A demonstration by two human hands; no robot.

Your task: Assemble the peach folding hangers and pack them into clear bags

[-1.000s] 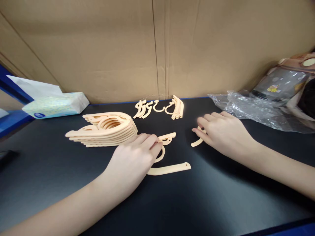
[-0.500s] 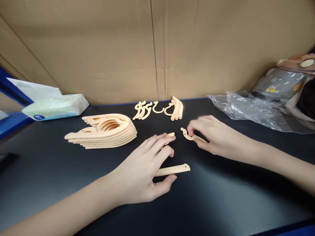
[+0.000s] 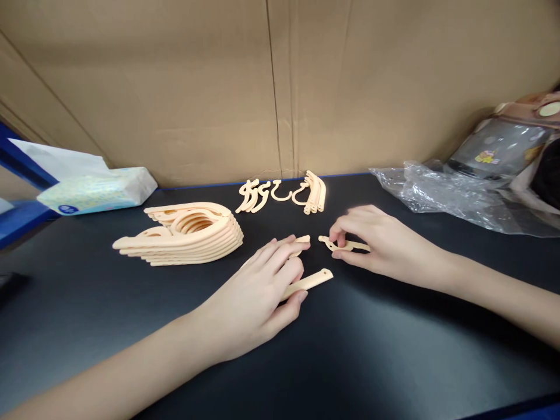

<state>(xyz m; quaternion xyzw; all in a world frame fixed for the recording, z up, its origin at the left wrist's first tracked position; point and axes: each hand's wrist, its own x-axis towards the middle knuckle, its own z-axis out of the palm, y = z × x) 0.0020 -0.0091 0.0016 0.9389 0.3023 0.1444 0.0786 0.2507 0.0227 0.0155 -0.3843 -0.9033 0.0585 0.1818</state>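
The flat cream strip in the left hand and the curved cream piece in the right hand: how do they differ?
The flat cream strip looks straight where visible, while the curved cream piece bends. The strip slants upward toward the picture's right; the curved piece tips slightly downward that way. The strip disappears under the left hand, whereas the curved piece shows either side of the right hand's fingers. Both are pale cream.

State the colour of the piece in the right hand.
The piece is pale cream, in the head view.
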